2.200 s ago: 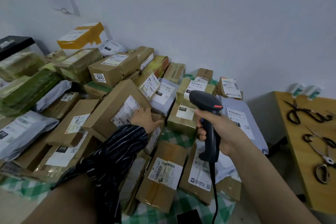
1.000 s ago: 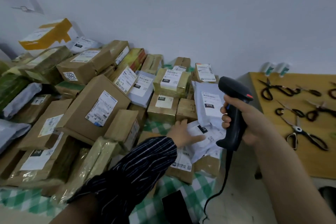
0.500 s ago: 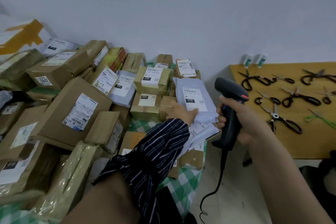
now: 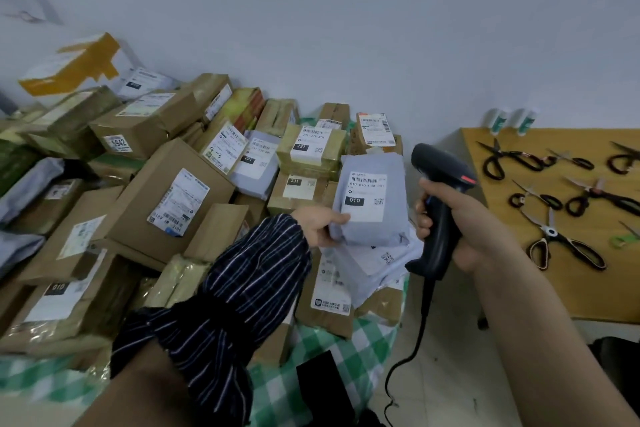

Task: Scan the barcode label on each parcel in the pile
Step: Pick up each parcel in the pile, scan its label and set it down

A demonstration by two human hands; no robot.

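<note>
My left hand [image 4: 317,225] pinches the lower left edge of a grey mailer [image 4: 375,218], thumb on the front, and holds it tipped up so its label [image 4: 367,196] faces me. My right hand [image 4: 464,218] is clenched round the grip of the scanner [image 4: 438,241]. Its head sits just right of the mailer's top corner, not squarely on the label. I see no beam on the barcode, so I judge this one is not read yet. The cable [image 4: 420,329] hangs from the grip toward the floor.

The mailer is raised at the right edge of the pile [image 4: 166,204], over other pale mailers lying near the right edge of the checked cloth [image 4: 363,350]. From there left and back to the wall, boxes and bags are heaped, many with labels up and some with none showing. Nothing on them marks which are scanned, so I cannot tell how many are done. My guess is that much of the heap is left, and the parcels with hidden labels will need turning. Scissors [image 4: 551,231] lie on the table [image 4: 595,295] to the right, well apart from the parcels.
</note>
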